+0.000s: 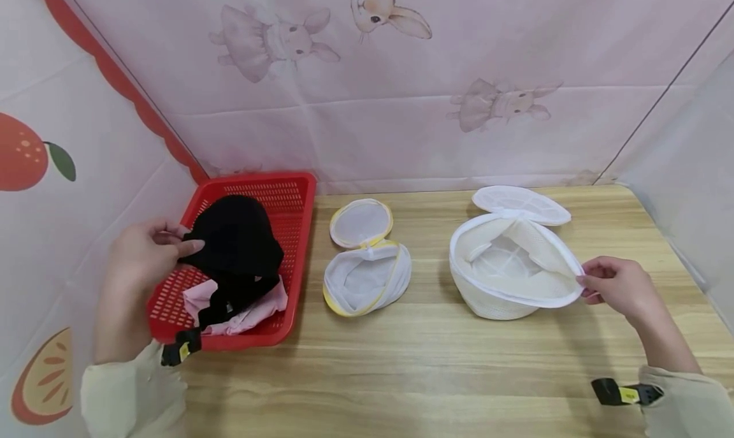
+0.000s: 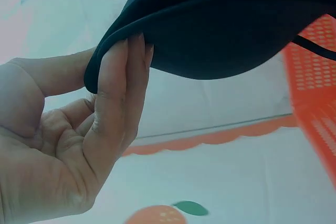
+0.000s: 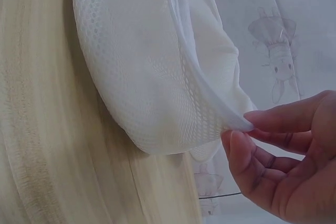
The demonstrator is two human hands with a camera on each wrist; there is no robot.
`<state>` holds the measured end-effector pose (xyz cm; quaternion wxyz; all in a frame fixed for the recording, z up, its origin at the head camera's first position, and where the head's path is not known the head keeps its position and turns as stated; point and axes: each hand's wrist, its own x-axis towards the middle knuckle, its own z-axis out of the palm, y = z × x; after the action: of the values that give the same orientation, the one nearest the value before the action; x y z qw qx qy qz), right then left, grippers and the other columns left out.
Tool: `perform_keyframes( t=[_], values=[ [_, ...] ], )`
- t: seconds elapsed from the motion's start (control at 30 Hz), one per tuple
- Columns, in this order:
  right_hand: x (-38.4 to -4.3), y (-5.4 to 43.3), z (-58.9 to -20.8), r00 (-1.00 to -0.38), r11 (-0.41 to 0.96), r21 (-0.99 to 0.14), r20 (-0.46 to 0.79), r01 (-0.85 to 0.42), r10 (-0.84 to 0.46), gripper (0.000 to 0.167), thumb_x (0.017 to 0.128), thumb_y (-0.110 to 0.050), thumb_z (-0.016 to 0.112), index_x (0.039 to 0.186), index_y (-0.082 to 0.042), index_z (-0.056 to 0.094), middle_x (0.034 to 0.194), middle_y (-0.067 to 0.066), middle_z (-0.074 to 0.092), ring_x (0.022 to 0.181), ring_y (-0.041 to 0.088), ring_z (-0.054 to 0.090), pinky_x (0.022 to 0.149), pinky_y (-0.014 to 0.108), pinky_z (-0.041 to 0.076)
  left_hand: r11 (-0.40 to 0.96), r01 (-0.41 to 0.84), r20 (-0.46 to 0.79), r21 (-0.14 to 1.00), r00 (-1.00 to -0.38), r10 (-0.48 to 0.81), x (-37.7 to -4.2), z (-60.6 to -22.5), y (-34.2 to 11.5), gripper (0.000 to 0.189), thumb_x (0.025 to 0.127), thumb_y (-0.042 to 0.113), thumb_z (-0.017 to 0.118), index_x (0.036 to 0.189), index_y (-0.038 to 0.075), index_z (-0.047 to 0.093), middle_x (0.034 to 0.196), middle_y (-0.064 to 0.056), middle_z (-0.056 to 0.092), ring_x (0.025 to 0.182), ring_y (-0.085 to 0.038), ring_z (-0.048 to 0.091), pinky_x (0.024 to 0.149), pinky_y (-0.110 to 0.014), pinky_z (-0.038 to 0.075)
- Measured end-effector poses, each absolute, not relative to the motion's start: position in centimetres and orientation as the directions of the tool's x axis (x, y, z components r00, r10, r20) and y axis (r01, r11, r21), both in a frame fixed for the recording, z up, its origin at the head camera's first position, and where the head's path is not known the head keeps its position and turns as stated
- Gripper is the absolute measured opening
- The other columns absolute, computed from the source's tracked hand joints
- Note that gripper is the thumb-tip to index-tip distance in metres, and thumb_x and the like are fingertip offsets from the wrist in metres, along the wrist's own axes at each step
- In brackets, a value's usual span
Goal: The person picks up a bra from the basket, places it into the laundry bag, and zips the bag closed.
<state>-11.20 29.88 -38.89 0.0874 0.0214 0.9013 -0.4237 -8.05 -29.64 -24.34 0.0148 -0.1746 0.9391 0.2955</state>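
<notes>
My left hand (image 1: 146, 250) pinches the edge of a black bra (image 1: 237, 234) between thumb and fingers. The bra is raised over the red basket, its lower part hanging near a pink cloth (image 1: 252, 315) inside. Up close in the left wrist view, a smooth cup (image 2: 210, 35) and a thin strap show. On the right, my right hand (image 1: 622, 285) pinches the rim of a white mesh laundry bag (image 1: 496, 301), pulling the round mouth out to a point. The bag's lid (image 1: 522, 203) is folded back behind it. Mesh and rim (image 3: 202, 85) fill the right wrist view's middle.
A red plastic basket (image 1: 301, 259) stands at the table's left. Between basket and white bag sits a smaller mesh laundry bag (image 1: 395, 272) with yellow trim, its lid raised behind. The wooden table (image 1: 401, 380) meets a rabbit-print curtain (image 1: 390, 132) at the back.
</notes>
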Motion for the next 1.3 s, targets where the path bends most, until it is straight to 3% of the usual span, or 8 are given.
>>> perform_keyframes(
  t=[0.3, 0.53, 0.73, 1.3],
  values=[
    [-11.2, 29.8, -38.9, -0.983, 0.64, -0.76, -0.178, 0.112, -0.039, 0.024, 0.087, 0.002, 0.054, 0.102, 0.02, 0.049, 0.072, 0.011, 0.059, 0.059, 0.015, 0.06, 0.053, 0.03, 0.054, 0.795, -0.266, -0.013, 0.545, -0.951, -0.309, -7.7, -21.3, -26.9, 0.036, 0.089, 0.029, 0.059, 0.109, 0.0, 0.054, 0.099, -0.019, 0.058, 0.079, -0.027, 0.053, 0.06, -0.025, 0.044],
    [-11.4, 29.7, -38.8, -0.981, 0.637, -0.761, -0.188, 0.124, -0.035, 0.024, 0.087, 0.001, 0.053, 0.103, 0.02, 0.05, 0.073, 0.011, 0.059, 0.059, 0.016, 0.061, 0.054, 0.03, 0.054, 0.793, -0.197, 0.049, 0.576, -0.96, -0.275, -8.2, -19.0, -24.6, 0.035, 0.086, 0.035, 0.061, 0.108, 0.007, 0.056, 0.099, -0.013, 0.06, 0.078, -0.019, 0.055, 0.063, -0.024, 0.044],
    [-11.4, 29.7, -38.9, -0.981, 0.639, -0.759, -0.191, 0.123, -0.038, 0.025, 0.087, 0.002, 0.053, 0.103, 0.02, 0.049, 0.073, 0.011, 0.059, 0.06, 0.016, 0.061, 0.054, 0.029, 0.054, 0.758, -0.118, 0.109, 0.641, -0.964, -0.243, -9.3, -18.3, -21.8, 0.03, 0.085, 0.027, 0.064, 0.105, 0.005, 0.058, 0.096, -0.012, 0.061, 0.074, -0.015, 0.055, 0.057, -0.016, 0.046],
    [-11.3, 29.6, -38.7, -0.978, 0.648, -0.75, -0.205, 0.133, -0.037, 0.024, 0.087, 0.003, 0.054, 0.102, 0.02, 0.049, 0.073, 0.01, 0.059, 0.059, 0.015, 0.06, 0.053, 0.029, 0.053, 0.591, -0.002, 0.088, 0.807, -0.988, -0.124, -12.7, -20.6, -14.3, 0.017, 0.081, 0.009, 0.07, 0.091, 0.0, 0.061, 0.088, -0.012, 0.064, 0.076, -0.017, 0.057, 0.062, -0.024, 0.048]
  ],
)
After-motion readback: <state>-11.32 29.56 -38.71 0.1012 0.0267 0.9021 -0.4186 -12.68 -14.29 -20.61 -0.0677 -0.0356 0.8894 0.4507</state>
